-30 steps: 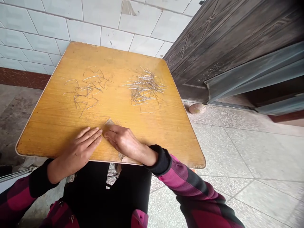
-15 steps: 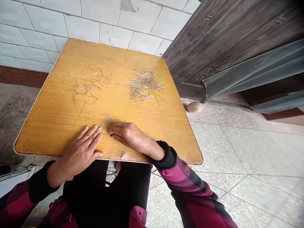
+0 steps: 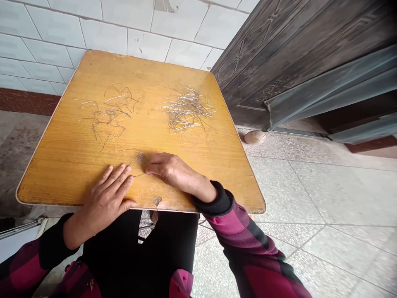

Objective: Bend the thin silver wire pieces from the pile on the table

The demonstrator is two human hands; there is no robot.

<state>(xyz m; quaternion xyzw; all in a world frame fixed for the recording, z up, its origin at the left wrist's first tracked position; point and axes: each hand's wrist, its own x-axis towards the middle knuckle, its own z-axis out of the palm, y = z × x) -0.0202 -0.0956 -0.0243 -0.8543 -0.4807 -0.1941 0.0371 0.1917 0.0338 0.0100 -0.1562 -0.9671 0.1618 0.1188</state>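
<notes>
My left hand [image 3: 107, 192] lies flat near the front edge of the wooden table [image 3: 62, 165], fingers stretched out. Its fingertips press on a thin metal wire [image 3: 139, 176], which runs across to my right hand [image 3: 169, 169]. The fingers of my right hand are pinched together around the wire's other end; the exact grip is partly hidden. Just beyond them is a small grey patch [image 3: 142, 157] on the tabletop, with a thin line running from it toward my left fingertips. Another wire [image 3: 130, 149] lies loose slightly farther back.
Bent wires [image 3: 111, 114] lie scattered on the left of the table; a denser pile of straighter wires [image 3: 187, 109] is on the right. A tiled wall [image 3: 149, 43] stands behind, and a dark carved door [image 3: 248, 62] with a curtain [image 3: 294, 109] to the right.
My right hand has shifted slightly away from me and rolled a little, still pinching the wire. My left hand stays flat in nearly the same spot. The view has tilted slightly.
</notes>
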